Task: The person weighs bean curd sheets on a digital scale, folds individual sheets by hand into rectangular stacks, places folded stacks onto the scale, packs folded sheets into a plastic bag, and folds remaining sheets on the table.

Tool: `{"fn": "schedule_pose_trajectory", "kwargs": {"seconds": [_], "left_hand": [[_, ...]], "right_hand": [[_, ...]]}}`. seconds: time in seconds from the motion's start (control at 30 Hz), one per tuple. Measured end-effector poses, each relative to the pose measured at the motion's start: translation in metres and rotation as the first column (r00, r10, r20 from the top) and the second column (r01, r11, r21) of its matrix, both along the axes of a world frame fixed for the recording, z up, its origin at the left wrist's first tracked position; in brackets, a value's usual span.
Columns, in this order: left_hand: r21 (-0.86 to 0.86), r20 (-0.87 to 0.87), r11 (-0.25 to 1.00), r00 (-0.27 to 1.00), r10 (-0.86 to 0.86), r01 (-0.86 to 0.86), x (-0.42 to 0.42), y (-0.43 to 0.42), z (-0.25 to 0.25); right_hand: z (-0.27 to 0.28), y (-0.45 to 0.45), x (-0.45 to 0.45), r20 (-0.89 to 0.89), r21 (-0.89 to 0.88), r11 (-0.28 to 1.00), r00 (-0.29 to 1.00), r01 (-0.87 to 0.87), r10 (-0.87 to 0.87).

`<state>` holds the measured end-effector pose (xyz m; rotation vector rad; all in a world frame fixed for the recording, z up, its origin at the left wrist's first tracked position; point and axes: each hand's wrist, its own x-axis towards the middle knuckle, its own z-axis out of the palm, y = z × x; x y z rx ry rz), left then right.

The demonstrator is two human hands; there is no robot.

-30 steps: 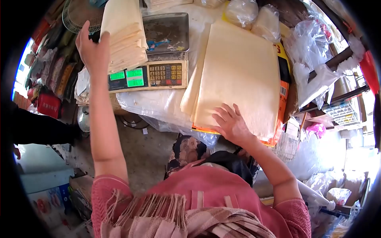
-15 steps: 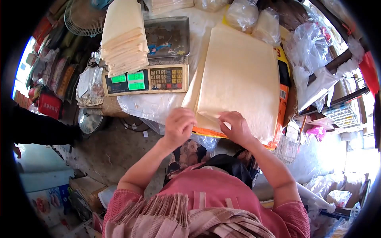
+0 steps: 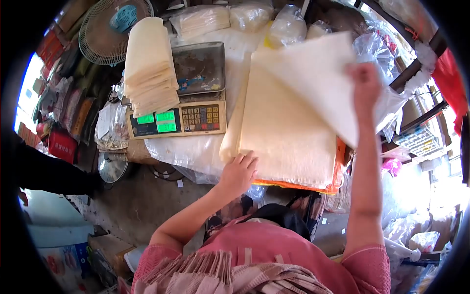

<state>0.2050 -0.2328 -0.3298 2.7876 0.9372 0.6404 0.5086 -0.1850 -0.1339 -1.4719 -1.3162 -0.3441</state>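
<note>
Holding a pale sheet (image 3: pixel 313 68) in the right hand (image 3: pixel 364 85), high on the right side, with fingers closed on the sheet's right edge and blurred in outline. Blurred sheet too, slanting back across the far right part of a stack of large cream sheets (image 3: pixel 284 132). Resting the left hand (image 3: pixel 237 174) on the near left corner of the stack, with fingers close together and slightly bent over the paper. Cannot tell about any pinch there, with the thumb out of sight

Under the stack, an orange bag (image 3: pixel 339 164), showing along the near and right edges. Left of the stack, on a table with a clear plastic cover (image 3: pixel 196 153), a scale (image 3: pixel 183 128) with green-lit displays, a keypad and a worn metal pan (image 3: pixel 198 68). Across the left part of the scale, a pile of narrower cream sheets (image 3: pixel 149 63), with uneven near ends spread like steps. Behind the pile, a round fan (image 3: pixel 100 36) with a blue centre. Along the far side of the table, several clear plastic bags (image 3: pixel 289 27). Near the bottom of the view, a pink top (image 3: pixel 298 255) and a checked, fringed scarf (image 3: pixel 259 277)
</note>
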Motion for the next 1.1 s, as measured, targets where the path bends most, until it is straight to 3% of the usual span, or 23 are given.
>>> {"fn": "schedule_pose_trajectory", "kwargs": {"seconds": [0.07,0.13,0.23,0.27,0.33,0.4,0.43,0.5,0.53,0.6,0.67,0.7,0.73,0.77,0.8,0.87,0.97,1.03,1.1], "left_hand": [[-0.011,0.005,1.000,1.000,-0.001,0.001,0.000,-0.001,0.001],[-0.031,0.008,0.999,1.000,-0.007,0.008,-0.001,0.001,-0.001],[-0.275,0.087,0.961,0.995,0.037,-0.012,0.000,0.006,0.009],[-0.285,0.220,0.958,0.973,0.072,-0.006,0.000,0.006,0.015],[-0.282,0.465,0.959,0.875,0.134,0.004,0.005,0.010,0.028],[-0.162,0.553,0.972,0.831,-0.055,0.173,0.008,0.015,0.024],[-0.137,0.523,0.983,0.852,-0.031,0.119,0.010,0.011,0.028],[-0.387,0.490,0.885,0.871,-0.042,0.260,0.001,0.011,0.010],[-0.504,0.478,0.801,0.877,-0.054,0.324,-0.003,0.010,0.004],[-0.606,0.464,0.788,0.852,0.244,0.105,-0.004,0.006,0.028],[-0.724,0.403,0.690,0.807,0.431,-0.006,-0.007,0.018,0.033],[-0.667,0.453,0.742,0.753,0.477,-0.069,-0.001,0.023,0.034],[-0.606,0.511,0.785,0.692,0.510,-0.131,0.008,0.028,0.035],[-0.342,0.585,0.918,0.718,0.376,-0.202,0.017,0.033,0.039],[-0.146,0.520,0.964,0.812,0.266,-0.222,0.024,0.038,0.054],[0.090,0.230,0.993,0.971,0.059,-0.082,0.037,0.046,0.040],[0.040,-0.013,0.999,1.000,-0.006,0.006,0.056,0.048,0.009],[0.079,-0.071,0.997,0.997,0.009,-0.004,0.061,0.056,-0.014],[0.110,-0.112,0.994,0.994,0.019,-0.007,0.061,0.058,-0.019]], "right_hand": [[0.060,-0.039,-0.034,0.085,0.062,0.998,0.996,0.015,-0.020],[0.050,-0.065,-0.062,0.239,0.027,0.998,0.970,-0.054,0.046],[-0.021,-0.080,-0.075,0.359,-0.226,0.958,0.899,-0.177,0.250],[-0.047,-0.084,-0.079,0.362,-0.294,0.929,0.873,-0.225,0.326],[-0.092,-0.100,-0.084,0.224,-0.454,0.845,0.881,-0.284,0.416],[-0.103,-0.122,-0.092,0.048,-0.616,0.701,0.872,-0.358,0.488],[-0.094,-0.131,-0.096,-0.075,-0.655,0.628,0.863,-0.421,0.500],[-0.054,-0.143,-0.100,-0.209,-0.690,0.532,0.840,-0.490,0.501],[-0.048,-0.147,-0.090,-0.245,-0.719,0.521,0.869,-0.460,0.430],[-0.030,-0.137,-0.064,-0.037,-0.792,0.549,0.918,-0.268,0.394],[-0.030,-0.101,-0.034,0.012,-0.873,0.480,0.979,-0.089,0.202],[-0.044,-0.079,-0.017,0.116,-0.866,0.499,0.979,0.017,0.168],[-0.060,-0.058,-0.005,0.092,-0.820,0.571,0.972,-0.050,0.218],[-0.089,-0.035,0.011,0.025,-0.788,0.604,0.975,-0.117,0.221],[-0.108,-0.014,0.019,0.092,-0.759,0.647,0.972,-0.072,0.216],[-0.158,0.028,0.043,0.287,-0.612,0.790,0.942,0.041,0.174],[-0.179,0.052,0.049,0.461,-0.628,0.733,0.884,0.262,0.078],[-0.179,0.056,0.048,0.521,-0.655,0.672,0.851,0.345,0.071],[-0.162,0.038,0.034,0.486,-0.577,0.766,0.873,0.282,0.044]]}}
